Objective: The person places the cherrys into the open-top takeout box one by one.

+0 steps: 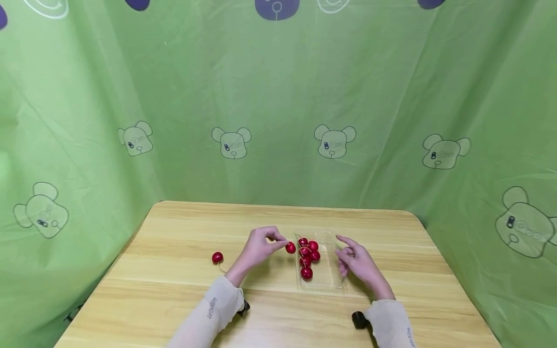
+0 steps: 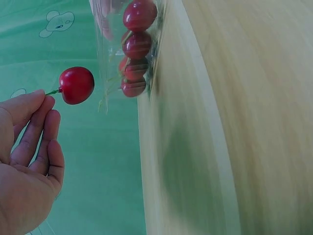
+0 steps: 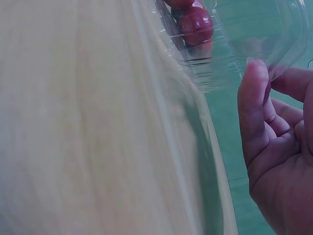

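Observation:
My left hand (image 1: pixel 260 246) pinches a red cherry (image 2: pixel 77 85) by its short green stem, between thumb and index fingertip. The cherry hangs just left of a clear plastic box (image 1: pixel 326 278), apart from it. Several red cherries (image 1: pixel 306 273) with stems lie along the box's left side. At the box's right edge is my right hand (image 1: pixel 359 263); its thumb and index finger pinch the clear rim in the right wrist view, where the fingers (image 3: pixel 254 98) show close up. The other right fingers are curled.
One more cherry (image 1: pixel 217 257) with a stem lies on the wooden table (image 1: pixel 191 227), left of my left hand. A green curtain (image 1: pixel 278 183) with bear faces hangs behind and at both sides of the table.

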`<state>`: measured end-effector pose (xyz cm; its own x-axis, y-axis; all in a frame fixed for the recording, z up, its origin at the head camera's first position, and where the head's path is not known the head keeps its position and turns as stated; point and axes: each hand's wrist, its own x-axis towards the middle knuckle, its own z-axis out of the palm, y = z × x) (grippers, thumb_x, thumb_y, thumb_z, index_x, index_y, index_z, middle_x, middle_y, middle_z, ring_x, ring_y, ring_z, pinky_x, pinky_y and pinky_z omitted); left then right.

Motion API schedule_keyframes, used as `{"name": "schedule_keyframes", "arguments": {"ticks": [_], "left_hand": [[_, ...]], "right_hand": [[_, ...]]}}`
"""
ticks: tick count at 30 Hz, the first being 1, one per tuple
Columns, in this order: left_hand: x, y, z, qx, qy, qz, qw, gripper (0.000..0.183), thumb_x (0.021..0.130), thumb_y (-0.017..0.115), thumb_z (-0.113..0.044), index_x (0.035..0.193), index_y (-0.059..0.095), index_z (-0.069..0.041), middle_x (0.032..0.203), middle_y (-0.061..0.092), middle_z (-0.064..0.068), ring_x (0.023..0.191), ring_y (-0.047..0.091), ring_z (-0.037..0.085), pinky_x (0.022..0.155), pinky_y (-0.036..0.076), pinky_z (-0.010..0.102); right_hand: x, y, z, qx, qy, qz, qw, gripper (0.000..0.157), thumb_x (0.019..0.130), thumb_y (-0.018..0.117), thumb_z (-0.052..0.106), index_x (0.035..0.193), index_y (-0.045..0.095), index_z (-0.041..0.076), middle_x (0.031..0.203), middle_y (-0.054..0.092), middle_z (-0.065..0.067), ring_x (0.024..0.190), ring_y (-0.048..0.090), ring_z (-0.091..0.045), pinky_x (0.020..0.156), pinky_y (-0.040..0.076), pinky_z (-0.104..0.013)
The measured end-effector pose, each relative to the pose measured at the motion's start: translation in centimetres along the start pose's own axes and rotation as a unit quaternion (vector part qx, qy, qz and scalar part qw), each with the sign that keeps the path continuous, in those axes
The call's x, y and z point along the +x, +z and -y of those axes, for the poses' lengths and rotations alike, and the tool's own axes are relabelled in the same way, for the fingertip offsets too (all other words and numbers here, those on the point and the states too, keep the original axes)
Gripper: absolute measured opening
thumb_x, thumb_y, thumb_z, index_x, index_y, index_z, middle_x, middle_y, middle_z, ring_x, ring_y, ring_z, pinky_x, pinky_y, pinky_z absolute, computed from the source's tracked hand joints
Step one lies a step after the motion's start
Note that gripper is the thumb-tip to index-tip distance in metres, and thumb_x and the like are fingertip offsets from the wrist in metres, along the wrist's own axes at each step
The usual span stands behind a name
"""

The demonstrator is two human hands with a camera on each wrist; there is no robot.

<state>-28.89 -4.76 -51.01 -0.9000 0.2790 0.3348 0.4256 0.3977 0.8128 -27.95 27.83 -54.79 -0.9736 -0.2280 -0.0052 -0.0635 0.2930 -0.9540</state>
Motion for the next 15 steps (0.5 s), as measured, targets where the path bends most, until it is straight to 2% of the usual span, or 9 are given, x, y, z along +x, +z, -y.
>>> {"name": "schedule_keyframes", "arguments": {"ticks": [4,15], "left_hand": [[0.2,0.6,-0.3,-0.007,0.008,0.002,0.9999,0.009,0.088,0.084,-0.018,0.083,0.076,-0.021,0.083,0.074,-0.011,0.082,0.066,0.007,0.083,0.055,0.031],[0.4,1.9,-0.9,-0.018,0.003,0.012,0.9998,0.010,0.089,0.082,-0.019,0.084,0.075,-0.022,0.084,0.074,-0.012,0.084,0.065,0.007,0.082,0.055,0.030]], "right_hand": [[-0.1,0.0,0.1,0.003,0.002,0.000,1.000,0.062,0.106,0.057,0.009,0.160,0.028,-0.001,0.080,0.062,-0.023,0.056,0.062,-0.021,0.054,0.060,-0.038],[-0.4,0.0,0.5,-0.005,0.000,-0.002,1.000,0.062,0.106,0.058,0.009,0.160,0.029,0.000,0.081,0.062,-0.025,0.057,0.063,-0.021,0.055,0.060,-0.037]]}}
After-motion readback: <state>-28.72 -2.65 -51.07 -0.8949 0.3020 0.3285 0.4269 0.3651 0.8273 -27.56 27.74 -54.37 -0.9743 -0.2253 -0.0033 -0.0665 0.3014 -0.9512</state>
